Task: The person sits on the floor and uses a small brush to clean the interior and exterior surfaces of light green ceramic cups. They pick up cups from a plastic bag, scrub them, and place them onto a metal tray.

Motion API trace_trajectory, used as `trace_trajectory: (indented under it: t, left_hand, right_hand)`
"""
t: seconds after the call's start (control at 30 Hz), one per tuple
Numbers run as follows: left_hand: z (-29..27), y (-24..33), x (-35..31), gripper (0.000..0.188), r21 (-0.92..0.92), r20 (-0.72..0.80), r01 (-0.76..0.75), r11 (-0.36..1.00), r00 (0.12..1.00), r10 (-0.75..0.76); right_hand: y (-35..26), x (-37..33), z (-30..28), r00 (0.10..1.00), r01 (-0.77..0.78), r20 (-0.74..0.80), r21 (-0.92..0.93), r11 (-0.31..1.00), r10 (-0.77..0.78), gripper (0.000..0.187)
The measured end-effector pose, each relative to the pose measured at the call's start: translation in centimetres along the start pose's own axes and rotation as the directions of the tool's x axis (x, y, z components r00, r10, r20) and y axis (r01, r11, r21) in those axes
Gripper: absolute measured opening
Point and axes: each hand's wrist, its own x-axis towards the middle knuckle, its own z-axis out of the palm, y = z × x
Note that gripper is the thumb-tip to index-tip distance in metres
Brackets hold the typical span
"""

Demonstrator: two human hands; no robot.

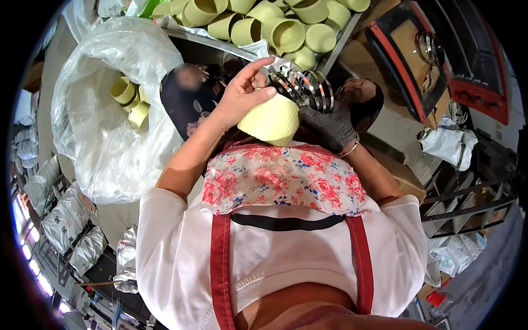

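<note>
A pale yellow-green ribbed pot (269,122) is tilted in front of my lap, just above the flowered apron. My bare left hand (245,94) is at the pot's upper left, its thumb by the pot's edge. Its index finger is stretched out, apart from the thumb, and the other fingers are partly bent. On my right hand (331,127) is a dark grey glove; its fingers close around a stack of shiny metal rings (311,91) right beside the pot. Part of the right fingers is hidden behind the rings.
A metal-edged bin of similar pots (289,34) stands ahead. To the left, a large clear plastic bag (115,162) holds several pots, one with a dark band. More rings (429,48) lie at the right on a red-and-black frame (379,49). A cardboard box (399,175) is by my right elbow.
</note>
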Motion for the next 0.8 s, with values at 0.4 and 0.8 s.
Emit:
trace_trajectory:
  t: [0.4,0.8]
  left_hand:
    - [-1.1,0.0,-3.2,0.011,-0.034,-0.119,0.116,0.993,0.986,-0.119]
    - [-3.2,2.2,-5.1,0.017,0.08,0.096,0.219,0.972,0.969,-0.227]
  right_hand:
    - [0.7,1.2,1.4,0.939,0.333,0.254,-0.516,0.79,-0.23,0.021]
    - [-1.3,2.7,2.8,0.915,0.357,0.363,-0.53,0.769,-0.175,0.029]
